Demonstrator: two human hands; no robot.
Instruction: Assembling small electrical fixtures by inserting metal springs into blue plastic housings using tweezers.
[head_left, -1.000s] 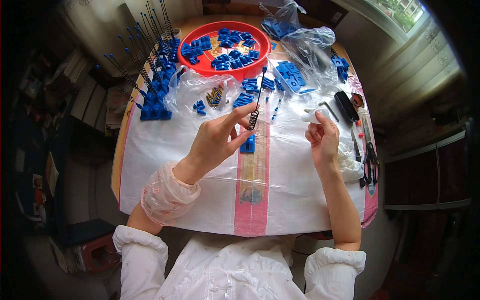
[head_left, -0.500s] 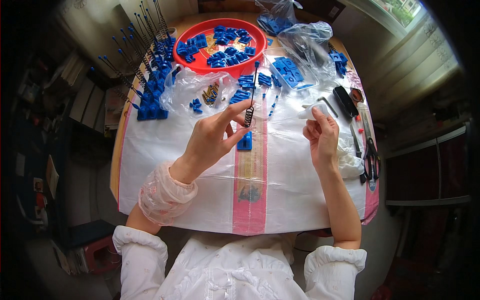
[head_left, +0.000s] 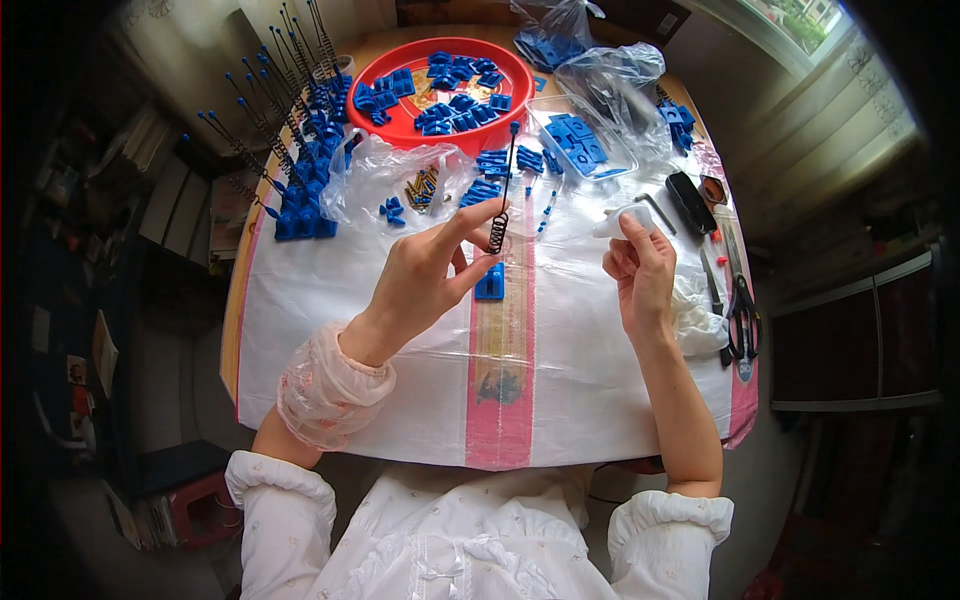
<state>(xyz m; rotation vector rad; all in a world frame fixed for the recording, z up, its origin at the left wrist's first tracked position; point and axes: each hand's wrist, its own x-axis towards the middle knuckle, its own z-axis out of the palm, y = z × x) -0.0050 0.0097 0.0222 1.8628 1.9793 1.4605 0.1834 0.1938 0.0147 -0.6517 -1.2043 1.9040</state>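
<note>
A thin black rod with a coiled spring (head_left: 498, 232) at its lower end is pinched between the thumb and fingertips of the left hand (head_left: 425, 275), which is raised above the middle of the desk (head_left: 300, 330); the rod is held upright, its blue-tipped top reaching toward the far side. A small blue plastic block (head_left: 490, 283) is seen on the desk directly beneath that hand, just right of the thumb. The right hand (head_left: 640, 275) is closed around a small white piece (head_left: 625, 220), held above the right part of the desk, well apart from the left hand. At the far side a round red tray (head_left: 400, 125) filled with blue parts is placed, and to its left a row of blue blocks fitted with upright rods (head_left: 290, 170) is lined up. Clear bags (head_left: 590, 90) with more blue parts are spread at the far right. Black-handled scissors (head_left: 742, 318) are laid along the right edge.
</note>
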